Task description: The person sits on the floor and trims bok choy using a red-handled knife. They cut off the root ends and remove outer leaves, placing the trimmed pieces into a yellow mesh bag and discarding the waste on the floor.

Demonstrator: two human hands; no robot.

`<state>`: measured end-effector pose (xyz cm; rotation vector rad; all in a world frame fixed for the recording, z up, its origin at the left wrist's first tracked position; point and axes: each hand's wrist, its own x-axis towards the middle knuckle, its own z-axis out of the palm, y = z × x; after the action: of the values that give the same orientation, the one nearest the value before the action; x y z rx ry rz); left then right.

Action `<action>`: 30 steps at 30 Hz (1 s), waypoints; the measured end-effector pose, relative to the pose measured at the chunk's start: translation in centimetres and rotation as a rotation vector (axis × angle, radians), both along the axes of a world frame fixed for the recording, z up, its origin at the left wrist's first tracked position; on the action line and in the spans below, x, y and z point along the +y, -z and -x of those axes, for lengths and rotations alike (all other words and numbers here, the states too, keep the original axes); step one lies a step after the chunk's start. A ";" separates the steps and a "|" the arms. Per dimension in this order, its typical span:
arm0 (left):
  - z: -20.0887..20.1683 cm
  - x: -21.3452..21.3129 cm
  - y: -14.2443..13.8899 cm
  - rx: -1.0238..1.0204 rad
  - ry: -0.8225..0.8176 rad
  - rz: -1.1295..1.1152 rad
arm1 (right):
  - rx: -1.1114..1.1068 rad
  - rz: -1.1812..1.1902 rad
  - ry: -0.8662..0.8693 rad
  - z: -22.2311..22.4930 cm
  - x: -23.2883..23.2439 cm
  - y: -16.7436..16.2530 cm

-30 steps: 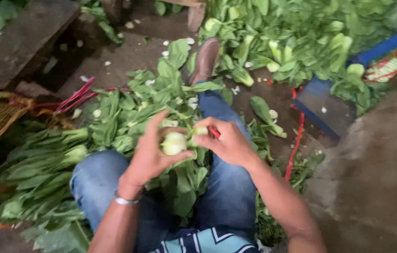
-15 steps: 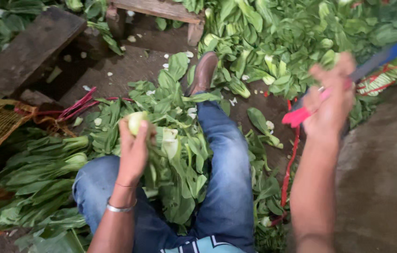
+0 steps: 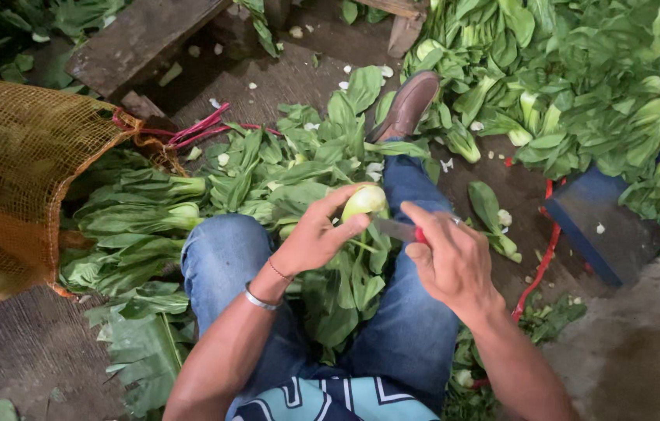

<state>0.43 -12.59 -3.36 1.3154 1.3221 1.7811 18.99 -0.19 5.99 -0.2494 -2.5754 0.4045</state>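
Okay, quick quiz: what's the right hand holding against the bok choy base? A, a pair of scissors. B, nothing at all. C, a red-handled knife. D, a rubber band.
C: the right hand grips a knife with a red handle, its blade reaching the pale base of the bok choy that the left hand holds up.

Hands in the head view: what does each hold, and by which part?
Left hand grips a leafy green bok choy by its pale base; right hand holds a red-handled knife by the handle.
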 end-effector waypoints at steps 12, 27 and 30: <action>-0.5 -0.2 1.0 -0.144 0.204 0.114 | -0.166 -0.160 0.135 1.5 -0.9 0.5; -0.9 -0.4 0.7 -0.075 0.181 0.069 | -0.149 -0.124 0.135 2.1 -0.7 -1.8; -0.7 -0.3 1.4 -0.001 0.159 -0.005 | -0.139 -0.133 0.107 1.9 -1.0 -2.4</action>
<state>1.10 -12.94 -4.78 1.3818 1.1780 1.6771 17.08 -1.23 8.42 -0.3777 -2.6964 0.1819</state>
